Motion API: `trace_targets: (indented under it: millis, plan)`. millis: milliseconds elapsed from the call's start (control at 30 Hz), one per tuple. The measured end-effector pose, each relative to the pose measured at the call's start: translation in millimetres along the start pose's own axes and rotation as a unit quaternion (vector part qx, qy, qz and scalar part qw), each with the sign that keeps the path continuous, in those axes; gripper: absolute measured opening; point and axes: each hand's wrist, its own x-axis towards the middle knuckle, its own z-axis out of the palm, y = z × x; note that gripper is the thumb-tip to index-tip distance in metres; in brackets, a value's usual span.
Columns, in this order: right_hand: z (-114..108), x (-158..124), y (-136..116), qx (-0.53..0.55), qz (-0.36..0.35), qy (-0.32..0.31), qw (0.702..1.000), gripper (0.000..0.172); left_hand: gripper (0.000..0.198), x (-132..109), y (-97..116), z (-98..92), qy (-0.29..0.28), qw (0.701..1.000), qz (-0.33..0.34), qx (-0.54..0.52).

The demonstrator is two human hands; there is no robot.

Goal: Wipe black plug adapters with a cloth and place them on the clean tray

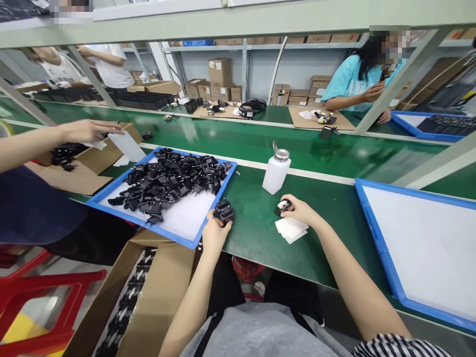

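Black plastic plugs [169, 181] are lying heaped in the blue tray [111, 191] left of the white bottle [275, 172]. The left hand [213, 232] is gripping one black plug [224, 211] at that tray's near corner, down-left of the bottle. The right hand [300, 210] is closing its fingers round a small dark part [283, 206] just below the bottle, hovering right over a folded white cloth [291, 229]. Another person's hand [87, 130] is reaching toward a cardboard box [100, 156] far left of the bottle, and a second blue tray [379, 238] is sitting to its right.
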Motion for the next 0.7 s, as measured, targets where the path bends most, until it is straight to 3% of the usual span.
trace_targets:
  millis: [167,333,400,467,567,700]
  plan:
    - [28,-5,-37,-0.124,-0.104,0.005,0.987,0.029,0.062,6,8,-1.3,-0.027,1.000,0.004,0.011]
    - [50,-13,-64,-0.145,-0.159,0.000,0.977,0.050,0.065,3,9,-4.0,-0.031,0.999,-0.011,0.023]
    - [44,-18,-59,-0.141,-0.103,0.040,0.984,0.055,0.058,-6,5,-6.2,-0.033,0.999,-0.004,0.019]
    - [33,-24,-46,-0.159,0.029,0.088,0.983,0.053,0.047,-18,2,-6.1,-0.054,0.998,0.026,0.009]
    - [21,-30,-25,-0.189,0.192,0.085,0.959,0.045,0.038,-33,5,3.1,-0.081,0.991,0.102,-0.014]
    - [19,-34,-15,-0.162,0.177,0.052,0.969,0.019,0.048,-38,17,24.7,-0.061,0.984,0.163,-0.040]
